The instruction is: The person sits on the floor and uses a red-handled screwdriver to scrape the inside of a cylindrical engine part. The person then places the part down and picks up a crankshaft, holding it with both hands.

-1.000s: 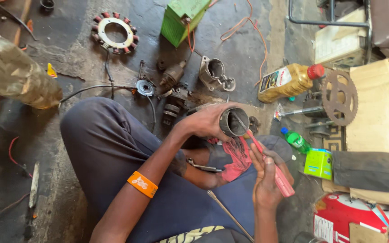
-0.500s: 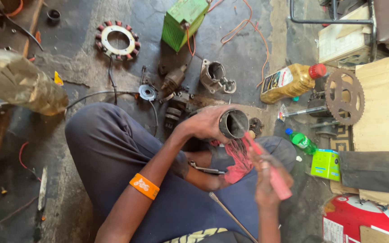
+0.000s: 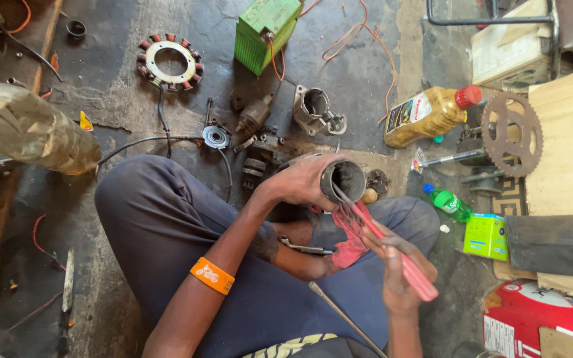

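**Looks like a floor-level motorbike repair shop**

Grimy concrete floor (image 3: 366, 73) littered with engine bits: a stator ring (image 3: 170, 61) far left, a green battery (image 3: 266, 26) with orange wires, an oil bottle (image 3: 429, 116) and a sprocket (image 3: 512, 132) on the right.

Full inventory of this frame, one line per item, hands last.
Metal cylinder: 1, dark grey, held over lap
Red-handled tool: 1, tip in cylinder
Red rag: 1, on lap
Wrench: 1, steel, on lap
Stator ring: 1, copper coils, floor top left
Battery: 1, green, top centre
Oil bottle: 1, yellow, red cap, lying right
Sprocket: 1, rusty, right
Green bottle: 1, right
Left hand: grips cylinder
Right hand: grips tool
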